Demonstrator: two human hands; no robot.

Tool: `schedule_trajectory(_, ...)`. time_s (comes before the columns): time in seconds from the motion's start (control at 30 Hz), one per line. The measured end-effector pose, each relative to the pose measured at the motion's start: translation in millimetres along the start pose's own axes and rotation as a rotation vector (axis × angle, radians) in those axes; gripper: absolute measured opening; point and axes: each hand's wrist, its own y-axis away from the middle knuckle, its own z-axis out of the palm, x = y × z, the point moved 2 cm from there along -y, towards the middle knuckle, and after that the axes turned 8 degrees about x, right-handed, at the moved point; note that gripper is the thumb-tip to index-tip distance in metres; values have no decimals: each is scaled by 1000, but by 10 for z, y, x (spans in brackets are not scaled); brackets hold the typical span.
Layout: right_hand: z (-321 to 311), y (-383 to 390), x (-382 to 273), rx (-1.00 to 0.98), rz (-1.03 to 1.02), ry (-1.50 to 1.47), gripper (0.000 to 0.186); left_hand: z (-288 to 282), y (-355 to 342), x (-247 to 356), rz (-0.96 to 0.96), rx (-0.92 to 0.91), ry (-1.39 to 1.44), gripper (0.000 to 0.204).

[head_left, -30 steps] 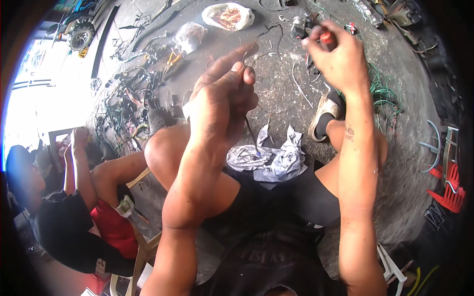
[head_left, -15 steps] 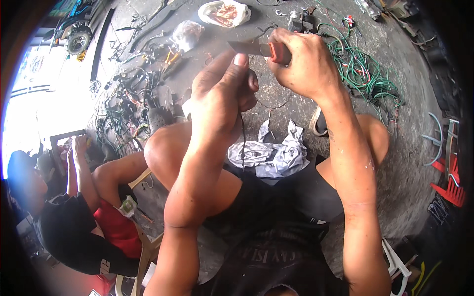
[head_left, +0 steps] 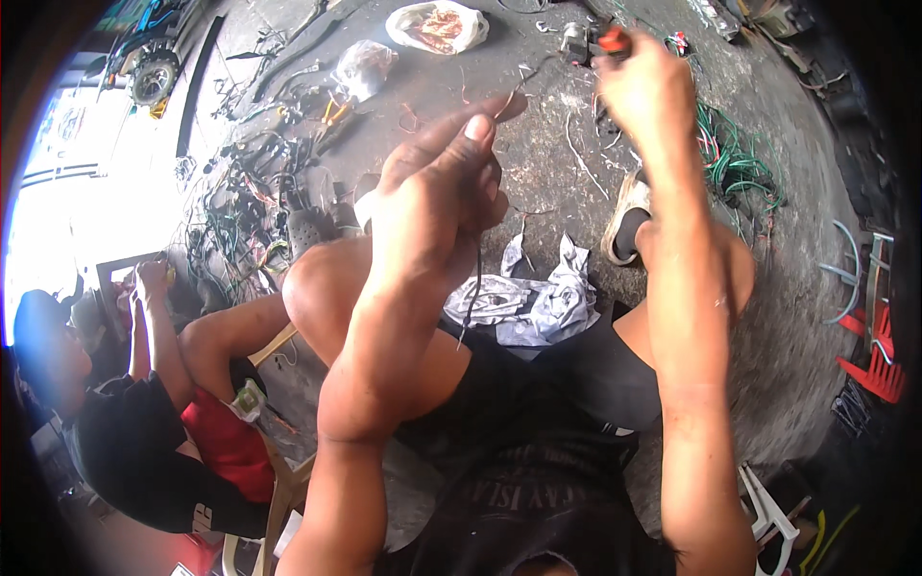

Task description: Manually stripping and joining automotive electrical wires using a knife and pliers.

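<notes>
My left hand [head_left: 432, 192] is closed in a pinch, thumb against fingers, on a thin dark wire [head_left: 477, 278]. One end of the wire hangs below the palm, and a thin stretch sticks out past the fingertips. Farther up and to the right, apart from the wire, my right hand [head_left: 651, 91] grips a knife by its red-orange handle [head_left: 615, 41]. This hand is blurred by motion, and the blade cannot be made out. Between my knees lies a crumpled grey-and-white cloth [head_left: 552, 305].
Green wires [head_left: 740, 163] lie tangled at right. A white plastic bag [head_left: 396, 27] with copper-coloured strands and a clear bag [head_left: 365, 69] sit at the far side. A heap of mixed wires [head_left: 240, 211] covers the left floor. Another person [head_left: 134, 442] sits at left.
My right hand has moved up and to the right with the knife, away from my left hand. The left hand has stayed nearly in place, and its forefinger now stretches further out along the wire.
</notes>
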Motion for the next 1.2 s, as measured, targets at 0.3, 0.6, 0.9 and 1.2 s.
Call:
schedule_trajectory(0.3, -276, 160, -117, -192, -11, -304, 22, -116, -12, 38, 3, 33, 21, 32)
schedule_trajectory(0.6, -321, 331, -382, -721, 401, -1288, 13, 2, -48, -52, 563, 82, -648, 29)
schedule_trajectory(0.9, -264, 349, -321, -602, 263, -1191, 15, 136, 9, -36, 631, 45, -810, 28)
schedule_trajectory(1.2, -327, 390, -354, -300, -333, -733, 28, 53, -41, -93, -156, -231, -4, 31)
